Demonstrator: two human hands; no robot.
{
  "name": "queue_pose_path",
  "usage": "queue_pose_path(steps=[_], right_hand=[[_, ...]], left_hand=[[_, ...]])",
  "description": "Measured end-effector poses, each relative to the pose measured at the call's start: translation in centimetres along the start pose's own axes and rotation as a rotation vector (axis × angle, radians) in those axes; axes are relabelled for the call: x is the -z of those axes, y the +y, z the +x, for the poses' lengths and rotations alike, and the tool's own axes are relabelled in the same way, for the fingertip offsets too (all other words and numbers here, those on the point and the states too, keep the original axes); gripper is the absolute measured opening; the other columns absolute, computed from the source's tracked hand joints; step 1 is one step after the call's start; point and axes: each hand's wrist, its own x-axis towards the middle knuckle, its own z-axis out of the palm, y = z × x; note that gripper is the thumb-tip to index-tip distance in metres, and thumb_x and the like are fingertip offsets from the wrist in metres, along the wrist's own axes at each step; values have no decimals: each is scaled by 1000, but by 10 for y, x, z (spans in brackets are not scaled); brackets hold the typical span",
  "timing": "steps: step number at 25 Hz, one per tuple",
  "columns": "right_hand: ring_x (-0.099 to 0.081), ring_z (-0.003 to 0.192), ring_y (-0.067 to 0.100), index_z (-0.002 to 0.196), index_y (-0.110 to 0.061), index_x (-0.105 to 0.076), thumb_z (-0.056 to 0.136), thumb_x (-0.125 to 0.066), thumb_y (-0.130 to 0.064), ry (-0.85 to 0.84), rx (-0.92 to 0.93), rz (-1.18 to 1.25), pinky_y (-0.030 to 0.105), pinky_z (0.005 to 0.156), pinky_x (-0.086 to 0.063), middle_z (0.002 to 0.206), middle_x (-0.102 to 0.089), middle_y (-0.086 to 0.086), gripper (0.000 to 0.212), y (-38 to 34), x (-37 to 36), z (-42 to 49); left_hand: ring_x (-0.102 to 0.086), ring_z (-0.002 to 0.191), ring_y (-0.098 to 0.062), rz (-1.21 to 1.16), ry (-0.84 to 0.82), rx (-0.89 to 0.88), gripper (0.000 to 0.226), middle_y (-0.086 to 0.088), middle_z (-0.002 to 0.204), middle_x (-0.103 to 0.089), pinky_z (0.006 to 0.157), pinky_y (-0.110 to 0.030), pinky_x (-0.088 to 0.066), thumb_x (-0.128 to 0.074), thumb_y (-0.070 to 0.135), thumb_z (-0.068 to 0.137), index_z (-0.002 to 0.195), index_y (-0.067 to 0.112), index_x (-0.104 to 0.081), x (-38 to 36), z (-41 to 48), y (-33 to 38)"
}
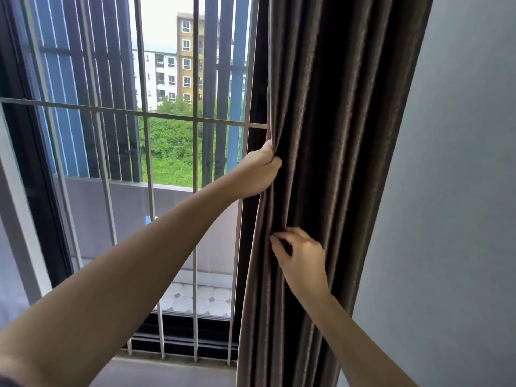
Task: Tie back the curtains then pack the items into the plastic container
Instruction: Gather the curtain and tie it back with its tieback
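Brown, faintly shiny fabric hangs in deep vertical pleats: the curtain [335,135] is bunched into a thick column, and both hands are on its window-side edge. The left hand [258,174] is the upper one. Its fingers are curled tightly round the curtain's leading edge, thumb on the near face, and the cloth puckers where it grips. The right hand [301,258] sits lower on the same edge, just below the left and apart from it. Its fingers are bent, with thumb and fingertips closing on one pleat in a narrow pinch. Both forearms are bare and reach up from the bottom of the view.

Beyond the right hand, on the side away from the window, a plain grey wall [460,191] runs alongside the gathered cloth. To the left of the left hand, pale metal bars of a grille [145,115] cross the opening, one horizontal rail passing just above that hand. Further left stands the dark window frame [33,163]. Behind the bars, below the level of the left hand, are a grey parapet [134,208] and a light tiled floor [201,300]. Above the hands and far off lie greenery [173,146] and apartment buildings [190,57].
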Motion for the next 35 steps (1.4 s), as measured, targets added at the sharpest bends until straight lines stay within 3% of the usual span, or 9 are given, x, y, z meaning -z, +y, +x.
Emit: queue_pose_path(steps=[5, 8, 11, 15, 18, 20, 24, 29, 35], right_hand=[[-61, 64, 5, 95, -12, -74, 83, -69, -28, 70, -41, 32, 11, 69, -50, 96, -69, -8, 20, 5, -7, -4], [-60, 67, 6, 88, -11, -73, 82, -69, -20, 59, -59, 88, 5, 66, -46, 89, -68, -7, 11, 7, -7, -3], [-61, 71, 6, 80, -12, -71, 79, -70, -18, 45, -53, 122, 12, 66, -49, 82, -66, -8, 7, 8, -6, -2], [-63, 71, 9, 81, -11, -70, 81, -70, -19, 25, 10, 101, 14, 63, -50, 84, -67, -6, 9, 9, -5, -4], [-63, 66, 12, 87, -11, -70, 85, -66, -22, 23, 71, 21, 6, 58, -44, 88, -67, -5, 12, 7, -8, -7], [-58, 57, 8, 91, -10, -70, 86, -65, -23, 35, 90, -39, 2, 54, -37, 90, -68, -4, 15, 3, -11, -8], [-64, 55, 15, 95, -9, -70, 84, -66, -29, 82, 152, -162, 27, 49, -54, 97, -69, 2, 23, 3, -18, -13], [-66, 52, 17, 97, -7, -65, 74, -79, -24, 161, 257, -302, 25, 42, -54, 98, -68, 7, 31, 10, -29, -20], [-56, 36, 15, 92, -12, -37, 70, -80, -10, 243, 233, -198, 18, 31, -36, 57, -60, 1, 49, 11, -39, -32]], left_hand=[[-53, 68, -17, 35, -23, 32, 46, 0, 79, -56, 62, -31, -46, -30, 24, 97, 140, 8, -28, -1, 2, 3], [-58, 80, -20, 42, -24, 8, 36, -2, 90, -58, 76, -36, -51, -29, 33, 99, 132, 19, -35, -3, -2, 5], [-61, 92, -30, 80, -8, 11, 37, -10, 101, -62, 87, -46, -52, -28, 43, 98, 126, 21, -39, -4, -3, 6], [-51, 69, -24, 7, 12, 4, 17, -7, 76, -53, 67, -36, -51, -28, 34, 96, 95, 34, -45, -5, -7, 10], [-45, 65, -19, -39, 38, -13, 24, -4, 70, -46, 59, -31, -41, -28, 24, 96, 82, 37, -43, -5, -9, 11], [-43, 58, -15, -56, 56, -36, 22, -1, 64, -45, 55, -29, -38, -28, 20, 95, 85, 31, -44, -5, -9, 11], [-44, 62, -19, -49, 53, -34, 27, -1, 66, -46, 57, -31, -38, -27, 20, 96, 112, 17, -49, -7, -8, 10], [-47, 64, -18, -72, 36, -19, 21, -3, 72, -49, 62, -35, -46, -26, 22, 93, 103, 26, -45, -11, -10, 20], [-49, 69, -18, -138, 30, 8, 25, -2, 75, -48, 67, -38, -50, -32, 32, 91, 114, 29, -41, -19, -10, 22]])
